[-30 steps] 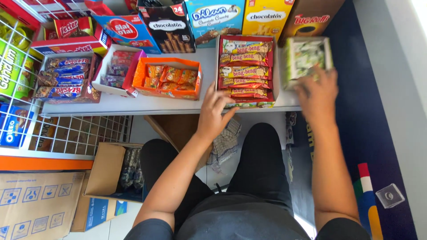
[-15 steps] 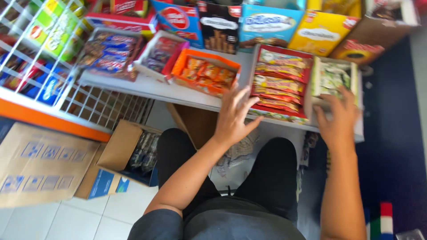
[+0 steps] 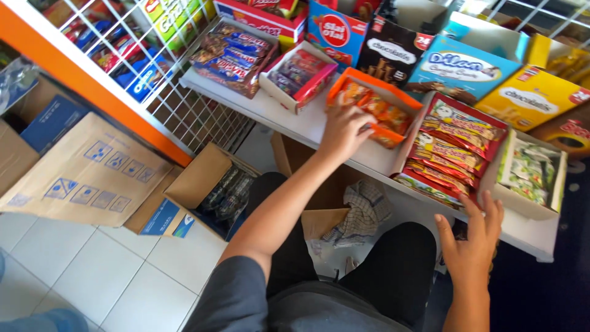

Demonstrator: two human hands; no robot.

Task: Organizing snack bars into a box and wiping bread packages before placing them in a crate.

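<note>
My left hand (image 3: 344, 128) rests on the near edge of an orange display box of snack packets (image 3: 381, 107) on a white shelf (image 3: 289, 120). Its fingers curl over the box's front left corner. My right hand (image 3: 473, 237) hovers open, fingers spread, just below the shelf's front edge, under a red box of wrapped bars (image 3: 452, 147) and a white box of green-wrapped sweets (image 3: 531, 172). It holds nothing.
More boxes of snacks line the shelf, with taller biscuit cartons (image 3: 458, 67) behind. A white wire rack (image 3: 153, 86) stands at left. Below lie cardboard cartons (image 3: 92, 175), an open box of bottles (image 3: 224, 193) and a checked cloth (image 3: 362, 209) on a tiled floor.
My left hand moved left from the red box to the orange box. My right hand dropped off the white sweets box to below the shelf edge. The view swung right and tilted.
</note>
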